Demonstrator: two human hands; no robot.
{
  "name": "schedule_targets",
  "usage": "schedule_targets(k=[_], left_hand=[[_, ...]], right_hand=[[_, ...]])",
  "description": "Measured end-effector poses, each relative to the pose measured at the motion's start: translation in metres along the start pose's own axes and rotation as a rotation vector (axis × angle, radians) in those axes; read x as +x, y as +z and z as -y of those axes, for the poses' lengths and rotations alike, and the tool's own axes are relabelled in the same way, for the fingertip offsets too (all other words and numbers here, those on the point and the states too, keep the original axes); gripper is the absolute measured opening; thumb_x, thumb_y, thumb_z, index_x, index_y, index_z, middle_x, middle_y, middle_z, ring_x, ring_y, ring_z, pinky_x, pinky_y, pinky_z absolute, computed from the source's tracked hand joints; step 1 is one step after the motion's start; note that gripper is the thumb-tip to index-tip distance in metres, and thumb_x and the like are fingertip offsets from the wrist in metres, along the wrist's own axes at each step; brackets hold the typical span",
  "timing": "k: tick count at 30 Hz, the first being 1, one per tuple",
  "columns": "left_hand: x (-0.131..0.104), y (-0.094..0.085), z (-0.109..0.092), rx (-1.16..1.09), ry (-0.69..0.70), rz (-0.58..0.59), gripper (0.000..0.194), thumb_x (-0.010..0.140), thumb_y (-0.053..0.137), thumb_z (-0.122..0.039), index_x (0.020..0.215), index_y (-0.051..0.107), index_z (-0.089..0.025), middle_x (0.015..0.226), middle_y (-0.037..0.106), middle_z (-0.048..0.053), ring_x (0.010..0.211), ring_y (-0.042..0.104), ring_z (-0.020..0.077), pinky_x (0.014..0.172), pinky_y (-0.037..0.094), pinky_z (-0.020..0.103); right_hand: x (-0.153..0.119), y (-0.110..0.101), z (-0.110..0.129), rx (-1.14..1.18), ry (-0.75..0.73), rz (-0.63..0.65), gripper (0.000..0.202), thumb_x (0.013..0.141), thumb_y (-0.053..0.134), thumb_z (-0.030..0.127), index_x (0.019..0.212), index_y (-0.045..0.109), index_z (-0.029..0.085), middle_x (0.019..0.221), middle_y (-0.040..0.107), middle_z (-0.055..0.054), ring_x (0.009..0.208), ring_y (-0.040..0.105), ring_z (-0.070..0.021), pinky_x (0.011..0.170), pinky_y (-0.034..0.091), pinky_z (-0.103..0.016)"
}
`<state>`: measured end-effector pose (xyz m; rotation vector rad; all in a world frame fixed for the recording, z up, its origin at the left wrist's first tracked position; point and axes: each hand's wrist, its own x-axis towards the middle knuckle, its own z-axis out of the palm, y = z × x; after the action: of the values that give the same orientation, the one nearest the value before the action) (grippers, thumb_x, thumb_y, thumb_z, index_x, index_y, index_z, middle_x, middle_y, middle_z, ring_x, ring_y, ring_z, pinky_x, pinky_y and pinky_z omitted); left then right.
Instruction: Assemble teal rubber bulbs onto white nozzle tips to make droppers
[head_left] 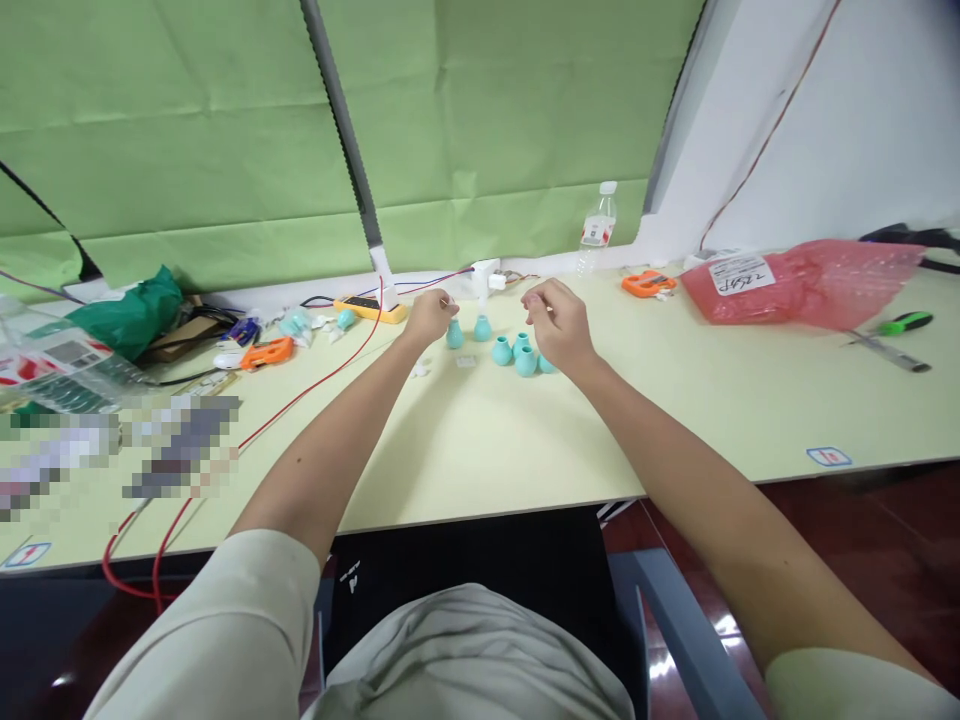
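Observation:
My left hand (430, 319) is closed in a pinch above the table, and whatever lies between its fingertips is too small to make out. Just beside those fingers stands a small turquoise vase-shaped piece (454, 335), with a second turquoise piece (482, 328) to its right. My right hand (559, 325) is curled, thumb and fingertips drawn together; I cannot make out what they hold. Below and left of it are several more open-necked turquoise pieces (526, 361), one partly hidden by the hand. A small clear flat piece (466, 361) and little white bits (420, 370) lie nearby.
At the back stand a water bottle (598, 232) and a white socket block (486, 277). A yellow multimeter (371, 309), orange tool (268, 353) and red cable (315, 385) are on the left. Rightward lie another orange tool (649, 284), pink bubble wrap (802, 285) and a green-handled screwdriver (906, 323).

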<state>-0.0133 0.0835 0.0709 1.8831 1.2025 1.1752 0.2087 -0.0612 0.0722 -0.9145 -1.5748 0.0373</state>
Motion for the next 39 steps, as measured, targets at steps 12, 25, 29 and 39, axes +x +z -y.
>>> schedule_targets(k=[12,25,29,39], left_hand=[[0.008,0.007,-0.004,-0.052,-0.134,0.095,0.044,0.061,0.096,-0.029,0.076,0.058,-0.014,0.071,0.064,0.006,0.067,0.067,0.0215,0.06,0.061,0.044],[0.013,0.016,-0.005,0.067,-0.101,0.099,0.035,0.072,0.09,-0.027,0.077,0.058,-0.014,0.076,0.064,0.003,0.068,0.071,0.0187,0.063,0.066,0.037],[0.012,0.015,-0.005,0.067,-0.099,0.092,0.032,0.075,0.088,-0.027,0.077,0.058,-0.014,0.076,0.065,0.003,0.069,0.07,0.0171,0.063,0.065,0.035],[0.006,0.015,-0.003,0.044,-0.124,0.069,0.028,0.079,0.083,-0.024,0.082,0.056,-0.015,0.081,0.065,0.004,0.072,0.068,0.0164,0.061,0.064,0.033]], right_hand=[[-0.003,0.002,-0.001,-0.03,-0.018,0.057,0.025,0.102,0.046,0.034,0.085,0.06,0.022,0.088,0.061,-0.007,0.08,0.058,-0.0224,0.076,0.048,-0.039],[-0.003,0.004,-0.001,-0.025,-0.032,0.06,0.026,0.102,0.046,0.033,0.083,0.06,0.022,0.085,0.062,-0.006,0.075,0.056,-0.0206,0.071,0.048,-0.038],[-0.004,0.005,0.0,-0.032,-0.026,0.066,0.024,0.102,0.047,0.03,0.083,0.06,0.022,0.087,0.063,-0.006,0.075,0.057,-0.0199,0.071,0.048,-0.037],[-0.005,0.006,0.0,-0.036,-0.022,0.091,0.021,0.1,0.047,0.027,0.084,0.06,0.022,0.088,0.064,-0.006,0.075,0.056,-0.0199,0.073,0.048,-0.038]])
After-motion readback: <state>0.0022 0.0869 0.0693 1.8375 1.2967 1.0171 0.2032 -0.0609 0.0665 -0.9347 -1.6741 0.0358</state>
